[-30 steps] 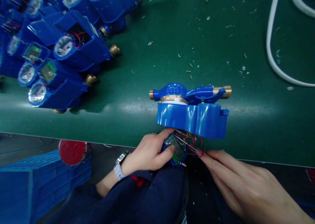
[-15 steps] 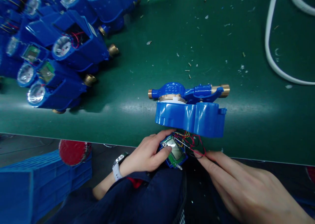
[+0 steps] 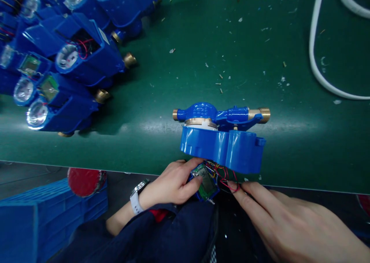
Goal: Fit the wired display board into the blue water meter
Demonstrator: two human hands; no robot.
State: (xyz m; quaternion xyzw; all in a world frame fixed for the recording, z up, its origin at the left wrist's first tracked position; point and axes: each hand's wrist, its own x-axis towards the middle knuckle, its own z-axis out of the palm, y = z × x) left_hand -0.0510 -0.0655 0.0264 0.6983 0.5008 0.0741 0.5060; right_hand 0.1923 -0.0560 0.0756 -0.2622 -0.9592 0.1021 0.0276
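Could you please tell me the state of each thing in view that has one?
Left hand, gripping display module
Right hand, holding wires
Display module, screen uncovered
Wires, loosely looped
Front meter, lying on its side
Watch, strapped on
Left-side meter, compartment open, wires showing

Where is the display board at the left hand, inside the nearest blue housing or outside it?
Outside: the left hand holds the display board beside the blue housing, with red and yellow wires visible between them.
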